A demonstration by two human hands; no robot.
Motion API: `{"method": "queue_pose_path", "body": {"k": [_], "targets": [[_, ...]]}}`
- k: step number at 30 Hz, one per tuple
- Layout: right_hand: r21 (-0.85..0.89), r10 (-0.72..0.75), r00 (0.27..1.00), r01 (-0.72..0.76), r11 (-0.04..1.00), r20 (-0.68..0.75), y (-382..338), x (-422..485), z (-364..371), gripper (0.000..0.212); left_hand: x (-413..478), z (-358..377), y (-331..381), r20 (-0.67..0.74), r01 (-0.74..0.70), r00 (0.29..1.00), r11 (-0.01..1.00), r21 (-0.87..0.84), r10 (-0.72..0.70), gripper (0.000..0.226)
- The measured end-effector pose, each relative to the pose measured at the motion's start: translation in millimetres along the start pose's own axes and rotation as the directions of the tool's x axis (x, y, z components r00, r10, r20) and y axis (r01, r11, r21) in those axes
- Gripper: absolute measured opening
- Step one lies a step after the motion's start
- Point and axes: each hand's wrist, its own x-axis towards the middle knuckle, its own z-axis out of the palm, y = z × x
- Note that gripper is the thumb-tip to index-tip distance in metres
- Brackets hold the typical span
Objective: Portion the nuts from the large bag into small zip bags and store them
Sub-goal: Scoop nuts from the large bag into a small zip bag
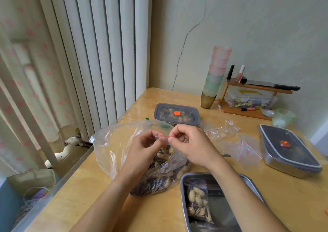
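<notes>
the small zip bag (164,137) is held up over the open mouth of the large bag (113,143), most likely so that anything dropped falls back among the nuts (156,180) rather than onto the table (88,192). the large bag lies slumped on the table straight in front of the person, its clear top gaping upward and its dark seeds and pale peanuts heaped at the near end. both hands meet at the small bag's red zip line. the left hand (144,145) pinches one end of the strip between thumb and curled fingers, and the right hand (189,147) pinches the other end the same way, so neither is spread. this looks like work on the seal, though whether it is being opened or pressed closed cannot be told. peanuts show just below the strip, and it is unclear whether they sit inside the small bag or behind it in the large one. a steel tray (223,212) sits at the near right with one filled zip bag (197,203) lying in it, seemingly the spot for finished portions. empty zip bags (230,139) lie just beyond the right hand, within easy reach. a grey-lidded box (177,113) with nuts inside stands behind the large bag, and a second lidded box (289,150) stands at the right.
</notes>
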Motion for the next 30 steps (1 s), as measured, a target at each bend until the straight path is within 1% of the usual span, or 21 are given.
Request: {"method": "queue_pose_path", "body": {"k": [6,10,15,21,24,26,28,30], "targets": [[-0.042,-0.043,0.999,0.043,0.998,0.006,-4.3,-0.9,-0.1,0.013,-0.3,0.3,-2.0,-0.010,-0.012,1.000,1.000,0.022,0.013,0.007],[-0.054,-0.043,0.999,0.043,0.998,-0.001,-4.6,-0.8,0.1,0.013,-0.8,-0.2,-1.4,-0.021,-0.027,0.999,0.999,0.027,0.028,0.007],[-0.027,-0.002,1.000,0.002,1.000,-0.011,-2.5,-0.4,-0.1,0.015,0.6,-0.7,0.9,-0.056,-0.040,0.998,0.999,-0.015,0.039,0.010],[-0.015,0.001,0.999,-0.001,1.000,-0.047,-3.4,-0.3,-0.7,0.014,-1.2,3.2,5.1,-0.089,-0.055,0.995,0.997,-0.047,0.050,0.009],[-0.013,0.010,0.999,-0.011,1.000,-0.044,-2.8,-0.2,0.1,0.013,-1.6,4.2,6.7,-0.130,-0.056,0.991,0.995,-0.085,0.045,0.006],[0.006,0.008,0.999,-0.008,1.000,-0.034,-3.3,-0.4,0.3,0.011,-1.4,3.4,5.7,-0.120,-0.069,0.991,0.993,-0.093,0.057,0.006],[0.022,-0.003,1.000,0.004,1.000,-0.023,-4.5,-0.7,-0.1,0.011,-1.6,3.6,5.9,-0.115,-0.093,0.990,0.995,-0.047,0.087,0.004],[-0.008,-0.021,0.999,0.020,1.000,-0.028,-4.9,-0.6,0.0,0.013,-2.4,4.0,7.1,-0.121,-0.116,0.986,0.993,0.032,0.119,0.003]]}}
